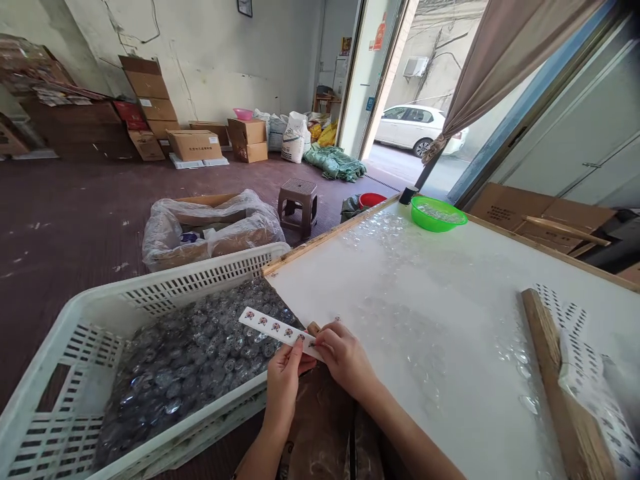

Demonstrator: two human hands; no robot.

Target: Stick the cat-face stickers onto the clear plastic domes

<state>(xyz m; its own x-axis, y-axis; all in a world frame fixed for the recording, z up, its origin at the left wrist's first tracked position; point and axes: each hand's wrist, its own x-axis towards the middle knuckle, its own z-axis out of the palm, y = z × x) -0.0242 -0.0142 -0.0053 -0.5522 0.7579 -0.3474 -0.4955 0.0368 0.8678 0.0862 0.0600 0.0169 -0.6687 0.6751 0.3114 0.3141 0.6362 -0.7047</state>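
Note:
A white strip of stickers (269, 326) with a row of small printed figures is held between both hands, slanting up to the left. My left hand (286, 373) pinches it from below, thumb on top. At its right end the fingers of my right hand (345, 353) are closed together; they hide that end of the strip. Under the strip's far end is a white plastic crate (75, 320) filled with many small clear round pieces (195, 353). To the right lies a white tabletop (470, 287) with clear pieces (400, 320) scattered over it.
A green basin (435, 215) of clear pieces stands at the table's far corner. At the right, a wooden bar (565, 387) lies beside more printed sheets (595, 373). Beyond the crate are a plastic-lined box (215, 230) and a stool (299, 203). Wooden edging (330, 239) borders the table.

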